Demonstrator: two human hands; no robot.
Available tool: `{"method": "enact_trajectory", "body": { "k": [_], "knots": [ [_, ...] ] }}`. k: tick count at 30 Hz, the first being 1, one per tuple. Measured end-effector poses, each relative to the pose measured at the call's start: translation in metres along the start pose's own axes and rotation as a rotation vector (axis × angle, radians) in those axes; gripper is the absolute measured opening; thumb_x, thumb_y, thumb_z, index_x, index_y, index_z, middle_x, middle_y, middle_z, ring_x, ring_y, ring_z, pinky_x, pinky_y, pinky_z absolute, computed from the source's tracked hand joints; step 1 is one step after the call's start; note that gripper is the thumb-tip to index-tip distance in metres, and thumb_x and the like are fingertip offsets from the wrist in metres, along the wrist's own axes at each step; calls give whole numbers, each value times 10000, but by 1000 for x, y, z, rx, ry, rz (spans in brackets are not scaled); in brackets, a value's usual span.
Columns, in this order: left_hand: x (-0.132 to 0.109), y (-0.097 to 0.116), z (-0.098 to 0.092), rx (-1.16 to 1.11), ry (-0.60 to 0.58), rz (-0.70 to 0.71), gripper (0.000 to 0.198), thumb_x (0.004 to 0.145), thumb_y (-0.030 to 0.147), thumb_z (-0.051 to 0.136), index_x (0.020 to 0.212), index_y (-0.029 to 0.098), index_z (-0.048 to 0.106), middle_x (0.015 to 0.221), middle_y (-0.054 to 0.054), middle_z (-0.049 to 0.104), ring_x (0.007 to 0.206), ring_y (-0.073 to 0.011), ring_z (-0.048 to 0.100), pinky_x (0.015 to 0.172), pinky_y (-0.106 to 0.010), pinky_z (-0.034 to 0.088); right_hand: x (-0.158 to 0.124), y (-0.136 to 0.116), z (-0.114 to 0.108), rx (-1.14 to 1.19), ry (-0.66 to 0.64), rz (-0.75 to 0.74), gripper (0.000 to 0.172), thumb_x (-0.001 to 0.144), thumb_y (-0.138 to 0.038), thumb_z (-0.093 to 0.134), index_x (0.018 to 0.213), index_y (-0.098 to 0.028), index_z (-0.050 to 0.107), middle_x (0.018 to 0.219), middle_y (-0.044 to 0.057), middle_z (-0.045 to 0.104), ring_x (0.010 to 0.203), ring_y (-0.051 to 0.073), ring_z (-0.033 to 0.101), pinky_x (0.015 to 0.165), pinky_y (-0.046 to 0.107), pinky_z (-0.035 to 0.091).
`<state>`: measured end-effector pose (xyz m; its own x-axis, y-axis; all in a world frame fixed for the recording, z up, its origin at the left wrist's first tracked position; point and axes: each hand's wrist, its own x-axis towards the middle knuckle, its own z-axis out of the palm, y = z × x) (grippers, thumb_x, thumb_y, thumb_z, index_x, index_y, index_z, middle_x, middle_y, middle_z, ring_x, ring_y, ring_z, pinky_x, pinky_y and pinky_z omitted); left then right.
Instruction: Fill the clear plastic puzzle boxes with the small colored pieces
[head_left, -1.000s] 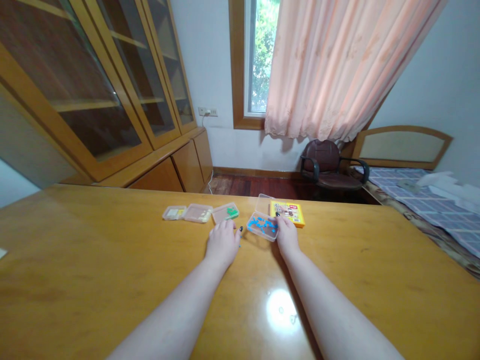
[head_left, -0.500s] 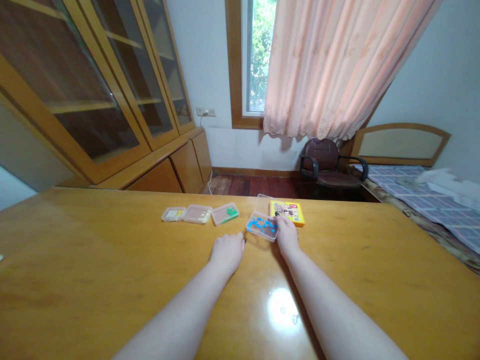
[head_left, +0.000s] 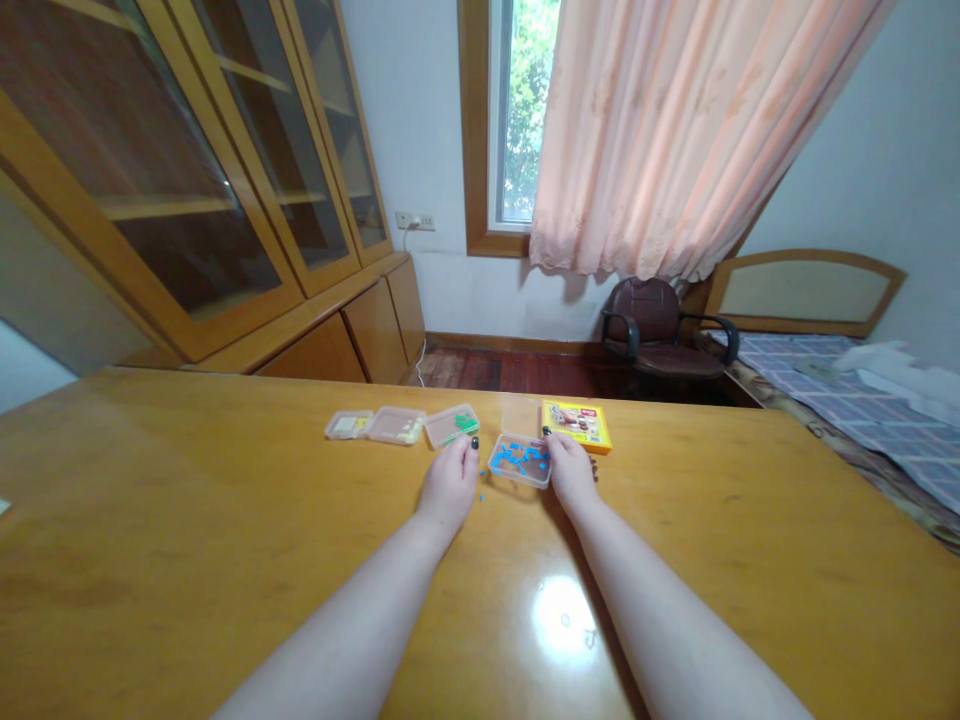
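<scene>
My right hand [head_left: 571,476] pinches the right side of a clear plastic box [head_left: 519,482] with its lid [head_left: 520,416] open behind it. Small blue building pieces [head_left: 516,458] lie scattered inside the box, which seems slightly raised off the table. My left hand [head_left: 448,480] is closed just left of the box, thumb on top; whether anything sits in its fingers is hidden. Between that hand and the box, a tiny blue piece [head_left: 481,497] rests on the tabletop, with another a little behind it. Several small brown pieces [head_left: 595,468] show beside my right hand.
A plastic box with green pieces [head_left: 463,423] stands behind my left hand. Farther left are an open box [head_left: 397,424] with pale pieces and its lid section [head_left: 348,425]. A yellow printed carton [head_left: 592,430] lies behind my right hand on the wooden table [head_left: 225,520].
My left hand has turned so its thumb faces up. The blue-piece box has shifted slightly left and nearer me. Tiny blue pieces now show on the table between hand and box.
</scene>
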<state>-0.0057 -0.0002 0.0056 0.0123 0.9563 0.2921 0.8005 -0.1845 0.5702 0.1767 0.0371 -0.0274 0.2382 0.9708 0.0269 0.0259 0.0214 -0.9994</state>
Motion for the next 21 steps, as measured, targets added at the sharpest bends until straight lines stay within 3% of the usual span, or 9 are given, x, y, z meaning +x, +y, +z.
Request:
{"method": "enact_trajectory", "body": {
  "k": [2, 4, 7, 9, 14, 18, 21],
  "knots": [
    [-2, 2, -2, -98, 17, 83, 235, 884, 273, 304, 762, 183, 484, 731, -21, 555, 706, -137, 524, 655, -244, 405, -3, -2, 1, -84, -66, -48, 269, 689, -427, 513, 604, -176, 561, 574, -16, 540, 582, 144, 475, 573, 235, 361],
    [-5, 6, -2, -155, -47, 160, 208, 879, 283, 339, 807, 185, 508, 790, -30, 577, 763, -146, 533, 709, -258, 416, -5, -6, 1, -150, -112, -96, 271, 705, -412, 503, 576, -177, 543, 553, -24, 511, 567, 134, 450, 563, 230, 341],
    [-6, 11, 0, -121, -155, 233, 180, 867, 280, 393, 849, 194, 550, 853, -36, 601, 838, -165, 536, 780, -291, 412, -8, -10, 1, -172, -120, -124, 271, 712, -396, 489, 552, -180, 523, 531, -33, 480, 544, 125, 419, 544, 228, 319],
    [-4, 11, 2, -57, -165, 245, 153, 851, 280, 436, 901, 199, 556, 896, -40, 602, 876, -177, 532, 802, -308, 408, -8, -10, 1, -163, -111, -128, 266, 707, -391, 490, 544, -182, 515, 523, -37, 469, 538, 122, 409, 541, 227, 315],
    [-2, 8, 4, 134, -31, 96, 187, 843, 280, 437, 985, 181, 507, 988, -75, 569, 930, -197, 528, 801, -319, 413, -4, -4, 1, -73, -65, -57, 258, 688, -414, 506, 577, -182, 535, 536, -30, 503, 554, 134, 453, 548, 231, 341],
    [-8, 9, 4, 444, -138, -80, 213, 843, 326, 414, 883, 149, 526, 861, -104, 581, 842, -241, 560, 724, -355, 418, -1, 0, 0, 15, -1, 13, 255, 670, -431, 519, 615, -185, 558, 560, -24, 545, 567, 147, 494, 559, 243, 372],
    [-15, 14, 7, 548, -211, -111, 275, 839, 371, 411, 898, 131, 533, 852, -124, 584, 843, -270, 567, 708, -376, 420, 1, 1, 0, 65, 28, 34, 267, 650, -449, 534, 616, -185, 560, 578, -21, 563, 560, 147, 499, 560, 249, 383]
  ]
}}
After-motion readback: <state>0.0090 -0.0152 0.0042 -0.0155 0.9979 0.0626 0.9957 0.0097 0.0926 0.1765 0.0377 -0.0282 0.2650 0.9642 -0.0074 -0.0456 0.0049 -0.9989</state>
